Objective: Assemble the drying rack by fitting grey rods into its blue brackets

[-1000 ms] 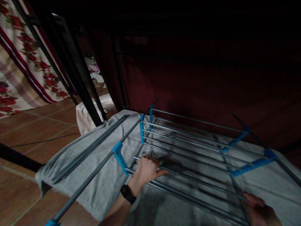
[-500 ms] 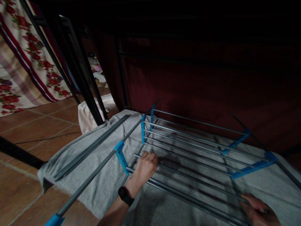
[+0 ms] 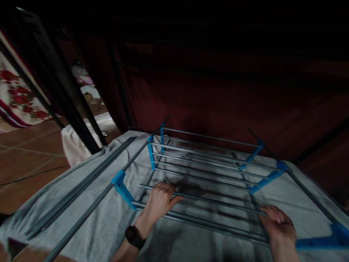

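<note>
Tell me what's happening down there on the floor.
A person is working on a grey metal rod rack with blue plastic connectors, which lies on a grey towel spread over the terracotta tile floor. The left hand and the right hand each rest on the nearest rods. Loose grey rods lie to the left.

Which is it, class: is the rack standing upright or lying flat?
Lying flat: the rack rests on the grey cloth, rods level, both hands on them.

Grey metal rod rack with blue plastic brackets, lying flat on grey cloth, centre-right, partly assembled.
</note>
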A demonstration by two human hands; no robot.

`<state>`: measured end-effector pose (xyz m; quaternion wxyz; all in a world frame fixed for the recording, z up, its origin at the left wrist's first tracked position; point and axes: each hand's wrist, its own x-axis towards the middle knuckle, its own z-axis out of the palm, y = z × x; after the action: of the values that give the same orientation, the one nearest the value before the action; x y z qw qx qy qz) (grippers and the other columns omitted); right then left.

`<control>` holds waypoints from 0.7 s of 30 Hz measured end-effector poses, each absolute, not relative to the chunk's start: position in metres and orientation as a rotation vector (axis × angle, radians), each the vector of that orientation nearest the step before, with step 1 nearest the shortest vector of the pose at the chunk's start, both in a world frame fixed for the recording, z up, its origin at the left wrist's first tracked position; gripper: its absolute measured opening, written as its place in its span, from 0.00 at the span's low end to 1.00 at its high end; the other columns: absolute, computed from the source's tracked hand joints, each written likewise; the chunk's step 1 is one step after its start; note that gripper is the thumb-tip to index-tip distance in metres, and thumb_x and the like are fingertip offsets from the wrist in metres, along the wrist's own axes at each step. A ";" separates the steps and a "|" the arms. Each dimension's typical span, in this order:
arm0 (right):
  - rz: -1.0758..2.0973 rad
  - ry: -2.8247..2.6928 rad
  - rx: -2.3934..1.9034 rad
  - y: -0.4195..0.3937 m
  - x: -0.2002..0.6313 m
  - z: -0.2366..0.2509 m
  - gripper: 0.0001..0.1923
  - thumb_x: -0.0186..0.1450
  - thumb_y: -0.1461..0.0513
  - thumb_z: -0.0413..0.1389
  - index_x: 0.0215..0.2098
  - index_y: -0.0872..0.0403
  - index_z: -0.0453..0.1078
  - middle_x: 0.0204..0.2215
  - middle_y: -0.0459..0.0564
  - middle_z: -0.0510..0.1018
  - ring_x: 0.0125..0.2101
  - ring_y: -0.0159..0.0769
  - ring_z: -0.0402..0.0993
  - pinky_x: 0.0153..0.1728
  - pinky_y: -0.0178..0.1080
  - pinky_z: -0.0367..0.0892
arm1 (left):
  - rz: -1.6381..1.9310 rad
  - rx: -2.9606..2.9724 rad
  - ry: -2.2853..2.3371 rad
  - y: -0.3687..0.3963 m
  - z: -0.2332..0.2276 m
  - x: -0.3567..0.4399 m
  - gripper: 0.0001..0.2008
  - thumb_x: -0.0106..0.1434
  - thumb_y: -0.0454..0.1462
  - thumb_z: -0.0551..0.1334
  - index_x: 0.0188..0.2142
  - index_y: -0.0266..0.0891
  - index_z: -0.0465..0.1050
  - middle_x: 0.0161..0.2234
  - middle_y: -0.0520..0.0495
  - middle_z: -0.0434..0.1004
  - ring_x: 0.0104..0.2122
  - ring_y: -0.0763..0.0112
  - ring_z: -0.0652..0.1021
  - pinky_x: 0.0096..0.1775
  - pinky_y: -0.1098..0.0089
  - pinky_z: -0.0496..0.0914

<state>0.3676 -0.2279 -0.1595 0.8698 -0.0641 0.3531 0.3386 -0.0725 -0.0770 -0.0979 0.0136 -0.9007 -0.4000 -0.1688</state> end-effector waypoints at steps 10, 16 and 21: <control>0.932 0.081 -0.544 -0.219 0.354 -0.145 0.21 0.54 0.66 0.61 0.26 0.50 0.48 0.19 0.36 0.58 0.20 0.28 0.65 0.19 0.30 0.65 | -0.688 -2.704 -1.211 -0.065 -0.096 -0.076 0.32 0.74 0.58 0.46 0.31 0.42 0.79 0.29 0.46 0.82 0.31 0.60 0.81 0.38 0.62 0.70; 0.823 0.173 -0.471 -0.208 0.354 -0.146 0.11 0.64 0.67 0.61 0.27 0.51 0.64 0.22 0.39 0.71 0.27 0.32 0.75 0.30 0.36 0.77 | -0.737 -2.721 -1.023 -0.047 -0.116 -0.091 0.26 0.75 0.48 0.46 0.38 0.47 0.82 0.37 0.44 0.84 0.38 0.57 0.81 0.40 0.60 0.69; 0.814 0.183 -0.452 -0.206 0.352 -0.145 0.07 0.68 0.68 0.55 0.34 0.51 0.72 0.30 0.43 0.79 0.35 0.34 0.80 0.41 0.41 0.80 | -0.635 -2.747 -0.922 -0.034 -0.133 -0.102 0.25 0.71 0.36 0.46 0.45 0.53 0.83 0.43 0.44 0.84 0.44 0.54 0.79 0.40 0.60 0.68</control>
<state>0.3517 -0.2064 -0.1451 0.8895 -0.2177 0.0882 0.3919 -0.1016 -0.0341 -0.1325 0.0875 -0.9226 -0.3095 -0.2132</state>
